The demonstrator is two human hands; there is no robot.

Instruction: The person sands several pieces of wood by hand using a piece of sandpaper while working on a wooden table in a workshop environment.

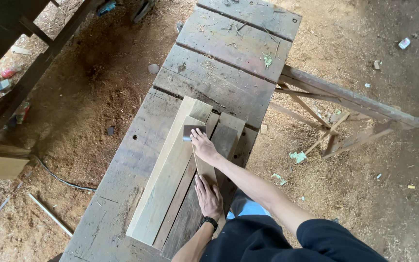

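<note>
Right hand (202, 145) seemingly grips sandpaper (193, 131); left hand (207, 196) flat on plank (204, 167).

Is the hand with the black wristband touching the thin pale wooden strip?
Touching. The head view shows the left hand, with the black wristband, lying flat on the near end of the thin pale wooden strip, with no gap.
</note>
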